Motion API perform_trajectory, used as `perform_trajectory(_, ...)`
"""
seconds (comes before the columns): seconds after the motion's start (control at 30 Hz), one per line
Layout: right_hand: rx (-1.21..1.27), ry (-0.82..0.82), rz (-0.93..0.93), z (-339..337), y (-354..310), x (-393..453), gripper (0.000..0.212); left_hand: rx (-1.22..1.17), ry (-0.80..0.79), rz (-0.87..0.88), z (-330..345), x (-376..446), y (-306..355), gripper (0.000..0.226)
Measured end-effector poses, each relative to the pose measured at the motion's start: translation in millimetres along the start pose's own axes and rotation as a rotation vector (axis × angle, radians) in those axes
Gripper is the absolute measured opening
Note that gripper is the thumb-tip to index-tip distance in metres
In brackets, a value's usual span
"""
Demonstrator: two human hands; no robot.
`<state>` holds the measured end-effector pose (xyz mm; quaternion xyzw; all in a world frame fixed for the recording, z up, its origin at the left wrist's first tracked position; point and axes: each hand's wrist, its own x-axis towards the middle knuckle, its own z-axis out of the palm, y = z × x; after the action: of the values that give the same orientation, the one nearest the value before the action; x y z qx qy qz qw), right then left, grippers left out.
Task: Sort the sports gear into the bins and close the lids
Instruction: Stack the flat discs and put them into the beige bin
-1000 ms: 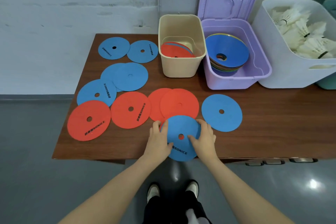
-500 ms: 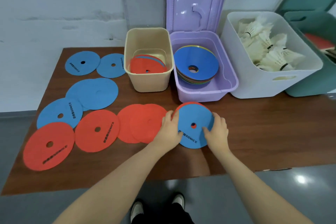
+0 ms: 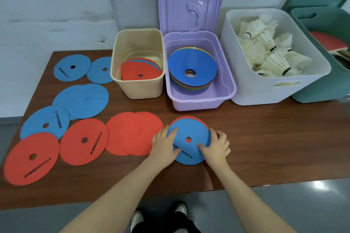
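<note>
Both hands [image 3: 189, 147] clamp fingers [image 3: 202, 146] on a blue-over-red disc pair [image 3: 189, 130]; several discs [image 3: 83, 100] lie unsorted on the counter [image 3: 265, 147], lids [image 3: 189, 0] open.

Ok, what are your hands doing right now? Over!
Left hand and right hand grip the blue disc stacked on a red disc. Beige bin open, discs inside. Nothing blocking the way.
</note>
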<state>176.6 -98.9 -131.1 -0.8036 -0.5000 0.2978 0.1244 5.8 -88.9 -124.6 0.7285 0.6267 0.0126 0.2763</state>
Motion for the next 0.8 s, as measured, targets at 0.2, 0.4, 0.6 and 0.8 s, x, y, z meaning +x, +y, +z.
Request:
perform_trajectory(0.2,0.070,-0.057,-0.032,-7,-3,8,0.066,-0.104,0.078,-0.017,1,-9,1,0.071)
perform_trajectory(0.4,0.195,-0.003,-0.162,2,5,-8,0.060,-0.285,0.105,-0.100,0,-4,7,0.082)
perform_trajectory(0.6,0.200,0.085,-0.359,-7,7,-22,0.059,-0.191,0.146,-0.077,-4,-12,7,0.082)
perform_trajectory(0.8,0.181,0.061,-0.553,-10,-9,-28,0.059,-0.061,0.240,-0.031,-31,-32,-9,0.085)
